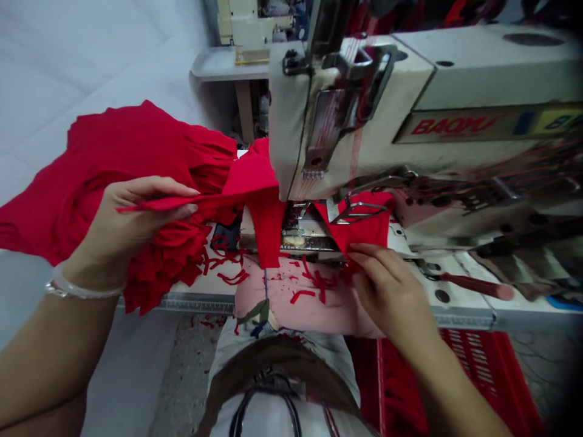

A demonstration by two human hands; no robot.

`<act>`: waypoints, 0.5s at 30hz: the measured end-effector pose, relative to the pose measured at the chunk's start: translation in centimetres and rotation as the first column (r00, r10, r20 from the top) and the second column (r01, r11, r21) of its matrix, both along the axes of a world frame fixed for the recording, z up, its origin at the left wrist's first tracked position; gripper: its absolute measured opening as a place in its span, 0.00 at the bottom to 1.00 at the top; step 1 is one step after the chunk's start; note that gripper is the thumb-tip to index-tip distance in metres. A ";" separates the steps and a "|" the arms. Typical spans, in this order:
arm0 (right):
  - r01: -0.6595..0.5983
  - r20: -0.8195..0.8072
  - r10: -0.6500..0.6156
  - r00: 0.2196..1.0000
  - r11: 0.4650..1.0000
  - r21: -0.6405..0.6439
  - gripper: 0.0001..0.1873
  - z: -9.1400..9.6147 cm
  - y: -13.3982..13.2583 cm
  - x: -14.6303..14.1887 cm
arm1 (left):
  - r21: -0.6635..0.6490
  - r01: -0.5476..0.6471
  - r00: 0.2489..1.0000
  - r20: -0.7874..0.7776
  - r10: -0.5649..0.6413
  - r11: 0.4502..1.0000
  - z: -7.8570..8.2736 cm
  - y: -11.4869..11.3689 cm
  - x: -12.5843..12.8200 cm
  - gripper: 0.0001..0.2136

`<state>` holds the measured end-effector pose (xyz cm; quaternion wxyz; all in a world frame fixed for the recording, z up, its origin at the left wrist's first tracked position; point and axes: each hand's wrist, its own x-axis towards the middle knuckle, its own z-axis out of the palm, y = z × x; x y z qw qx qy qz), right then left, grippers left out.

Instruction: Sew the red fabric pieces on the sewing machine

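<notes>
Head view. Person sits at the worktop [464,297]; a pale sewing machine [455,79] marked BAOYU reaches in from the right. Left hand [130,215] closed, gripping a fold of red cloth [250,173] between thumb and fingers. That cloth runs from the hand towards the machine head, one narrow strip hanging down near the worktop's front edge. Right hand [392,291] sits over the front edge, fingertips touching a red panel [371,227] right of the needle area; I cannot tell whether it pinches or only presses. Nor can I see if cloth and panel are one piece: the machine hides the stretch between.

Left end of worktop: heaped red pile [136,139], spilling over the front edge. A ruler tape [200,303] lies along that edge. Mid-edge, a pink pad [328,318], littered with red scraps [303,295]. Right of the right hand, a red-handled tool [478,286] on the worktop. Below the front edge, right side, a red basket [496,376].
</notes>
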<state>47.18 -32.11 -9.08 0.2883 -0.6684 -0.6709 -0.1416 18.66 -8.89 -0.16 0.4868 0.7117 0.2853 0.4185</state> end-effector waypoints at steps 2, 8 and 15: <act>-0.104 -0.214 0.087 0.973 0.992 -0.067 0.15 1.0 -2.2 1.6 | -0.048 0.005 0.990 0.138 0.002 0.999 0.0 0.3 0.1 0.12; 0.005 -0.827 0.336 0.450 0.925 0.379 0.07 2.3 -1.8 1.9 | -0.179 0.211 0.904 0.410 -0.122 0.961 -1.4 -1.3 4.8 0.11; -0.111 -0.046 0.119 0.992 0.983 0.147 0.10 -0.6 5.8 -4.1 | 0.739 0.276 0.930 -0.366 0.022 0.614 -8.4 -6.0 9.9 0.12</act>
